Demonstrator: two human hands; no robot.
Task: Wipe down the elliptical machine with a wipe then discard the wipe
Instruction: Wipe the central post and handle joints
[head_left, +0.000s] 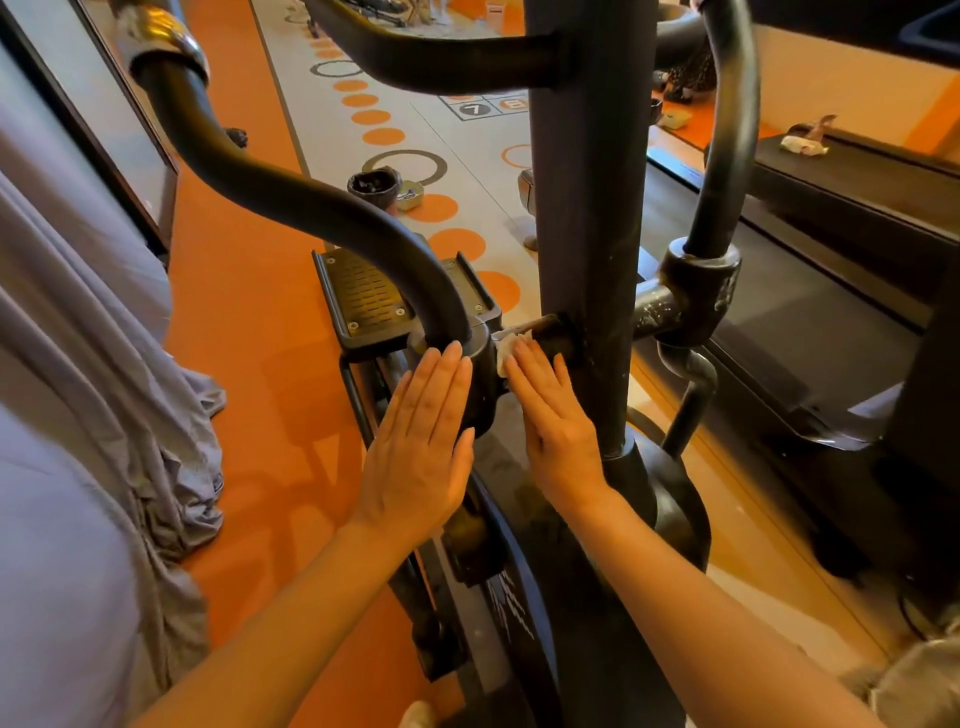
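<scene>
The black elliptical machine (587, 208) fills the middle of the head view, with a thick upright post and curved swing arms. My left hand (421, 441) lies flat with straight fingers against the black pivot housing at the foot of the left swing arm. My right hand (556, 421) is flat too, its fingertips pressing a white wipe (506, 351) onto the short axle between that housing and the post. Most of the wipe is hidden under my fingers.
A small black-lined bin (373, 186) stands on the patterned floor beyond the left pedal (363, 296). A treadmill (831, 312) lies to the right with a crumpled cloth (802, 143) on it. Grey fabric (104, 389) hangs at left. Orange floor runs along the left side.
</scene>
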